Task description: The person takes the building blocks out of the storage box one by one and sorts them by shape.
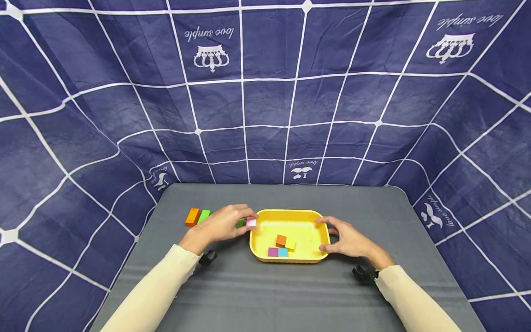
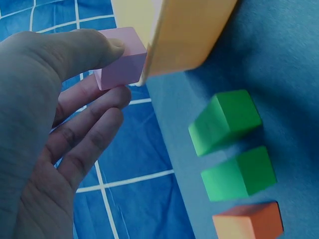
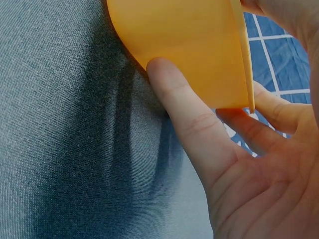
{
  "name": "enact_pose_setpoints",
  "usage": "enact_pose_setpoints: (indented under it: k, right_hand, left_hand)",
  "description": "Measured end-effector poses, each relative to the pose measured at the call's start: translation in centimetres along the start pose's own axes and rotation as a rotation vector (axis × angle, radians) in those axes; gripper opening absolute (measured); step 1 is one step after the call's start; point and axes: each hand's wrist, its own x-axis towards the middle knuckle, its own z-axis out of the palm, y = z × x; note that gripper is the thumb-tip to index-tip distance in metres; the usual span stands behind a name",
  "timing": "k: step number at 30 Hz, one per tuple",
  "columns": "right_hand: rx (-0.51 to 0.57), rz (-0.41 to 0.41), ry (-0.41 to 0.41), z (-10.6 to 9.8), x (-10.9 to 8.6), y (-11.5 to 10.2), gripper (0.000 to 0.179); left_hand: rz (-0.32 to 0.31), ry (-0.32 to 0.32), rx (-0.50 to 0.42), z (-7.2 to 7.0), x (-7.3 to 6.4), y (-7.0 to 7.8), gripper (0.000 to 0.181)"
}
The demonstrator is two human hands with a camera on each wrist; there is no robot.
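Note:
My left hand (image 1: 224,224) pinches a pink block (image 2: 121,69) between thumb and fingers, at the left rim of a yellow tray (image 1: 309,228). In the head view the block overlaps that rim. The right hand (image 1: 350,239) grips the tray's right end, with fingers spread along its wall and over the rim. Inside the tray, toward the near side, lie an orange block (image 1: 280,240), a yellow block (image 1: 291,245), a purple block (image 1: 273,252) and a blue block (image 1: 283,252).
Left of the tray, on the grey cloth (image 1: 232,295), stand an orange block (image 1: 192,216) and two green blocks, one a lighter green block (image 2: 227,181) and one a darker green block (image 2: 239,117). A blue curtain with white lines (image 1: 265,106) encloses the back and sides.

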Motion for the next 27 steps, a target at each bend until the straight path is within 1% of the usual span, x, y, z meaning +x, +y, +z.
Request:
enact_pose_setpoints:
  k: [5, 8, 11, 16, 21, 27]
  right_hand:
    - [-0.006, 0.001, -0.005, -0.1, -0.1, 0.1, 0.083]
    - [0.000, -0.003, -0.006, 0.0, 0.0, 0.2, 0.083]
    - [0.003, -0.005, -0.006, 0.0, 0.1, 0.3, 0.083]
    - [0.007, -0.004, -0.006, -0.1, 0.1, 0.3, 0.083]
    - [0.002, -0.002, -0.004, -0.1, 0.1, 0.3, 0.083]
    - [0.005, -0.002, -0.005, -0.1, 0.1, 0.1, 0.084]
  left_hand:
    - [-0.011, 0.026, 0.006, -0.1, -1.3, -0.4, 0.031]
    - [-0.032, 0.030, 0.004, -0.2, -1.9, -0.7, 0.033]
    - [-0.062, 0.026, 0.010, -0.3, -2.4, -0.9, 0.035]
    - [-0.096, 0.017, 0.023, -0.3, -3.3, -1.2, 0.037]
    - [-0.083, 0.014, 0.017, 0.1, -4.0, -1.4, 0.038]
    - [-0.063, 0.010, 0.028, 1.2, -4.7, -1.8, 0.036]
